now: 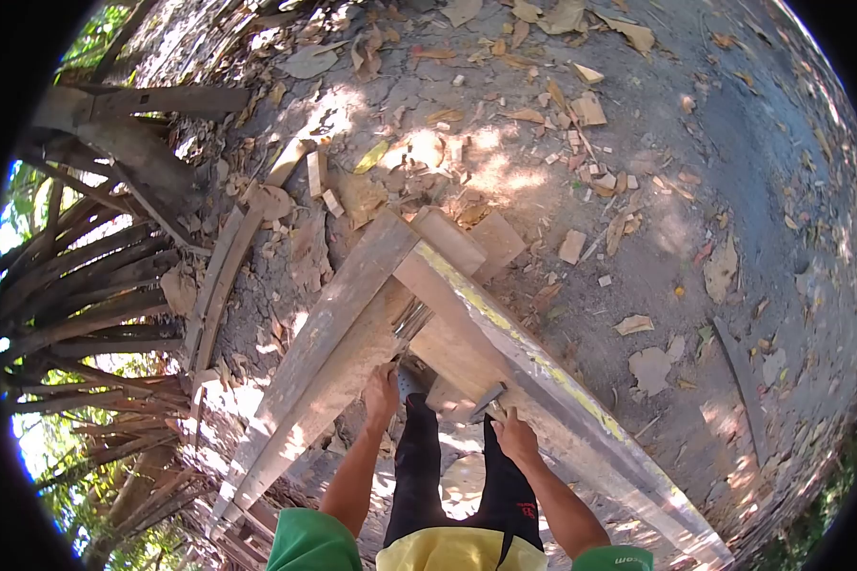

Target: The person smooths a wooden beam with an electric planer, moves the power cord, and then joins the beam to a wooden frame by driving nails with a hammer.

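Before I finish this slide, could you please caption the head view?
Right hand holding a hammer, left hand nearby, beside wooden boards meeting at a corner.

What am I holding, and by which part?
Your right hand holds a grey metal-headed hammer by its pale handle; whether your left hand holds anything can't be told.
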Tool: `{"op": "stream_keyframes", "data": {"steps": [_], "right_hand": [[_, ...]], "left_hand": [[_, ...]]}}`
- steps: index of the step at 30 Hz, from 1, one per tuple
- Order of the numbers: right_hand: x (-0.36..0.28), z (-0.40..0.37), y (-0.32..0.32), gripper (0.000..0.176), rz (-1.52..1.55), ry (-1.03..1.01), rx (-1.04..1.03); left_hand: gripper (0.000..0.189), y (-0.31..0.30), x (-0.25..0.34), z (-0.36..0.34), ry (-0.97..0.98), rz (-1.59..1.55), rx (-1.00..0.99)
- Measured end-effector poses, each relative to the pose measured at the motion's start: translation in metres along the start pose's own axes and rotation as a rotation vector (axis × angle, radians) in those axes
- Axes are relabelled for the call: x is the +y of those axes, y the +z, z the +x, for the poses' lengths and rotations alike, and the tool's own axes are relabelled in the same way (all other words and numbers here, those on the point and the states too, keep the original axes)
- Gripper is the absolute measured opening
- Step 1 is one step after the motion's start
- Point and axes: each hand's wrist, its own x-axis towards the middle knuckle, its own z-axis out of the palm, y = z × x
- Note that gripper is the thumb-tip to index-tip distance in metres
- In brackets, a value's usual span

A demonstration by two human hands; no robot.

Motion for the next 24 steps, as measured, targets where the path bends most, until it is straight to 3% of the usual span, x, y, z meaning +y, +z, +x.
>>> {"op": "stream_keyframes", "data": {"steps": [2,5,8,11,12,15,16,18,20,22,24], "right_hand": [[0.003,-0.002,0.000,0.041,0.026,-0.064,0.064],[0.004,-0.003,0.001,0.043,0.020,-0.121,0.097],[-0.005,-0.007,-0.005,0.041,-0.008,-0.104,0.090],[-0.010,-0.008,-0.011,0.039,-0.005,-0.198,0.112],[-0.025,-0.015,-0.021,0.040,0.025,-0.229,0.116],[-0.069,-0.035,-0.050,0.040,0.094,-0.243,0.178],[-0.078,-0.040,-0.057,0.040,0.110,-0.239,0.209],[-0.085,-0.035,-0.062,0.042,0.147,-0.216,0.295],[-0.066,-0.015,-0.057,0.041,0.094,-0.271,0.412],[-0.047,0.008,-0.057,0.045,0.007,-0.229,0.394],[-0.041,0.007,-0.058,0.046,-0.086,-0.180,0.367]], "left_hand": [[0.019,0.003,0.004,-0.020,-0.022,-0.050,0.056],[0.022,-0.036,0.039,-0.029,-0.371,-0.366,-0.036],[0.027,-0.041,0.019,-0.037,-0.399,-0.446,0.155],[0.029,-0.052,0.000,-0.049,-0.503,-0.462,0.194],[0.031,-0.062,-0.002,-0.058,-0.451,-0.408,0.168],[0.033,-0.033,-0.054,-0.130,-0.494,-0.316,0.089],[0.033,-0.051,-0.034,-0.152,-0.608,-0.621,0.137],[0.032,-0.032,-0.059,-0.221,-0.740,-0.595,0.149],[0.030,0.009,-0.113,-0.303,-0.811,-0.503,0.065],[0.026,0.029,-0.125,-0.360,-1.063,-0.829,0.229],[0.025,0.024,-0.117,-0.394,-1.156,-0.840,0.223]]}}
